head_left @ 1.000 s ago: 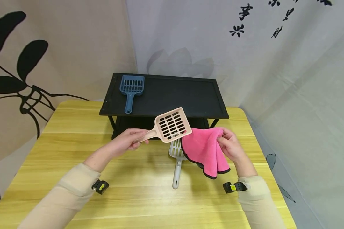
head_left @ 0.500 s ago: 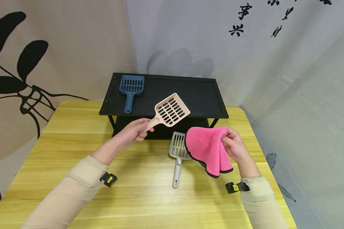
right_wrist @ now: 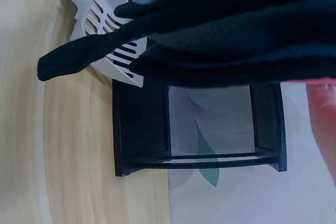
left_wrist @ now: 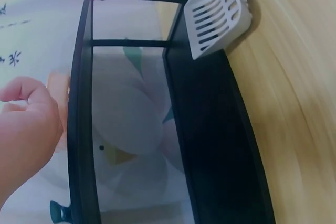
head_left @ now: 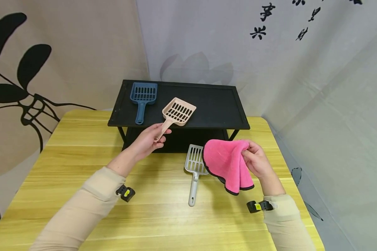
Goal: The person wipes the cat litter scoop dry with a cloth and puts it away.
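Note:
My left hand (head_left: pixel 147 141) grips the handle of a beige litter scoop (head_left: pixel 179 111), whose slotted head lies over the upper board of the black shelf (head_left: pixel 207 104). A pink cloth (head_left: pixel 224 158) with black edging hangs from my right hand (head_left: pixel 258 159), pinched by its upper right corner. Behind the cloth's left edge, a grey litter scoop (head_left: pixel 193 174) lies on the table, its head toward the shelf. The blue litter scoop (head_left: pixel 143 94) rests at the left of the upper board. In the right wrist view the cloth's dark underside (right_wrist: pixel 236 40) covers much of the shelf.
The two-tier shelf stands at the back of the wooden table (head_left: pixel 163 223); its lower board (left_wrist: pixel 210 129) shows in the left wrist view. A printed fabric backdrop (head_left: pixel 191 38) hangs right behind the table.
My left hand has moved forward and lifted the beige scoop from in front of the shelf to over its upper board. The cloth has shifted slightly right, showing more of the grey scoop.

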Available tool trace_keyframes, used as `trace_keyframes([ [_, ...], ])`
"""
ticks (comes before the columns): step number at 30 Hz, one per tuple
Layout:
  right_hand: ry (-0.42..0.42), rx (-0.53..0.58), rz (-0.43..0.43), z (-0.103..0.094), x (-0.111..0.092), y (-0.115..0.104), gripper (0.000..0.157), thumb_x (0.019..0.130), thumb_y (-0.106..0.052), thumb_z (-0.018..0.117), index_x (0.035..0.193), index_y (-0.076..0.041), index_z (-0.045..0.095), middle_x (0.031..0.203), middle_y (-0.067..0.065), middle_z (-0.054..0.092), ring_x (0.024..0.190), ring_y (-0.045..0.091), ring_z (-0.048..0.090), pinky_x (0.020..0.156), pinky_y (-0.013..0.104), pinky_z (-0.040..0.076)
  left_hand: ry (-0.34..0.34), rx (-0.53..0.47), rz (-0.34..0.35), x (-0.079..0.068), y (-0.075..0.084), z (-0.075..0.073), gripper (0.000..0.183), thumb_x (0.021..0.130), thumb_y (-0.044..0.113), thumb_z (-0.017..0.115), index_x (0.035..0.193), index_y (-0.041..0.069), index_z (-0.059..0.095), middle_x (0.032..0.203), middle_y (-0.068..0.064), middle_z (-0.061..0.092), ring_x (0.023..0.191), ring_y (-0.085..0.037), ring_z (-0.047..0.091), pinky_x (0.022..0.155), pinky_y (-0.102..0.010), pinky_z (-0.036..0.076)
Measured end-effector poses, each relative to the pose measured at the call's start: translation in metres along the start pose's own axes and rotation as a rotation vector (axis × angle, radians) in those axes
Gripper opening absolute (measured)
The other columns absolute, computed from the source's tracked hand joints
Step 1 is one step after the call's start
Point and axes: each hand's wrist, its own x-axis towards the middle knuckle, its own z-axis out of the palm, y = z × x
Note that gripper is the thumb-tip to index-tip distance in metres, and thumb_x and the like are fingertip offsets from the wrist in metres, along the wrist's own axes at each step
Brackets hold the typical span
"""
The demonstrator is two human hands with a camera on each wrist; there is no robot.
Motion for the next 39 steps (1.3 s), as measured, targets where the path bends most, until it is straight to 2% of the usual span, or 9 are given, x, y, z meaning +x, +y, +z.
trace_keyframes([
  [8, 0.062, 0.001, -0.014, 0.001, 0.0, 0.003, 0.039, 0.094, 0.01, 0.038, 0.108, -0.013, 0.065, 0.1, -0.005, 0.068, 0.086, 0.005, 0.063, 0.079, 0.014, 0.051, 0.02, -0.053, 0.033, 0.008, 0.002, 0.008, 0.046, 0.103, 0.025, 0.028, 0.144, 0.004, 0.025, 0.102, 0.007, 0.047, 0.072, -0.005, 0.038, 0.062, -0.016, 0.036],
  [13, 0.067, 0.004, -0.035, 0.0, 0.0, 0.005, 0.041, 0.094, 0.012, 0.035, 0.109, -0.012, 0.065, 0.101, -0.004, 0.068, 0.087, 0.005, 0.063, 0.079, 0.015, 0.051, -0.054, -0.133, 0.024, 0.009, 0.003, 0.006, 0.05, 0.098, 0.006, 0.035, 0.144, -0.001, 0.019, 0.104, 0.006, 0.046, 0.077, -0.004, 0.043, 0.068, -0.014, 0.042],
  [16, 0.071, 0.02, -0.051, -0.001, 0.001, 0.005, 0.041, 0.094, 0.012, 0.034, 0.108, -0.011, 0.065, 0.1, -0.004, 0.068, 0.086, 0.005, 0.063, 0.077, 0.015, 0.051, -0.108, -0.131, 0.005, 0.009, 0.004, 0.002, 0.054, 0.094, -0.003, 0.034, 0.145, -0.003, 0.016, 0.107, 0.004, 0.046, 0.084, -0.004, 0.048, 0.074, -0.013, 0.045],
  [23, 0.057, 0.057, -0.058, 0.0, 0.001, 0.008, 0.037, 0.094, 0.011, 0.038, 0.107, -0.01, 0.065, 0.098, -0.002, 0.068, 0.086, 0.006, 0.064, 0.078, 0.016, 0.052, -0.193, -0.071, -0.052, 0.006, 0.0, -0.006, 0.061, 0.096, -0.003, 0.038, 0.148, 0.002, 0.008, 0.119, -0.005, 0.047, 0.087, -0.004, 0.061, 0.078, -0.015, 0.051],
  [27, 0.027, 0.069, -0.064, 0.0, 0.0, 0.01, 0.038, 0.094, 0.011, 0.036, 0.109, -0.009, 0.064, 0.1, -0.002, 0.068, 0.088, 0.006, 0.063, 0.079, 0.016, 0.051, -0.197, 0.014, -0.055, 0.006, -0.003, -0.007, 0.057, 0.096, 0.003, 0.042, 0.147, 0.004, 0.015, 0.127, -0.005, 0.05, 0.082, -0.003, 0.062, 0.073, -0.014, 0.051],
  [29, 0.022, 0.069, -0.068, 0.0, 0.0, 0.01, 0.038, 0.094, 0.011, 0.036, 0.11, -0.009, 0.064, 0.101, -0.002, 0.068, 0.088, 0.006, 0.063, 0.079, 0.016, 0.051, -0.196, 0.067, -0.055, 0.006, -0.004, -0.007, 0.057, 0.095, 0.004, 0.046, 0.146, 0.003, 0.018, 0.133, -0.011, 0.05, 0.08, -0.002, 0.06, 0.069, -0.013, 0.05],
  [34, 0.035, 0.054, -0.069, -0.001, 0.0, 0.01, 0.036, 0.094, 0.01, 0.037, 0.11, -0.009, 0.064, 0.1, -0.002, 0.068, 0.087, 0.006, 0.063, 0.079, 0.016, 0.052, -0.203, 0.143, -0.072, 0.007, -0.006, -0.007, 0.055, 0.092, 0.004, 0.051, 0.141, 0.0, 0.026, 0.115, -0.002, 0.063, 0.073, -0.003, 0.054, 0.064, -0.013, 0.045],
  [36, 0.045, 0.048, -0.068, -0.001, 0.0, 0.01, 0.036, 0.094, 0.009, 0.038, 0.11, -0.01, 0.064, 0.1, -0.002, 0.068, 0.087, 0.006, 0.063, 0.079, 0.016, 0.052, -0.195, 0.148, -0.073, 0.007, -0.006, -0.006, 0.052, 0.093, 0.004, 0.051, 0.14, -0.001, 0.029, 0.103, 0.009, 0.063, 0.074, -0.003, 0.053, 0.064, -0.014, 0.045],
  [39, 0.062, 0.038, -0.063, -0.001, 0.0, 0.011, 0.036, 0.094, 0.009, 0.038, 0.109, -0.011, 0.065, 0.099, -0.003, 0.068, 0.086, 0.006, 0.063, 0.078, 0.015, 0.052, -0.168, 0.172, -0.064, 0.008, -0.006, -0.003, 0.05, 0.094, 0.006, 0.05, 0.139, -0.003, 0.03, 0.109, 0.002, 0.061, 0.079, -0.002, 0.054, 0.067, -0.013, 0.046],
])
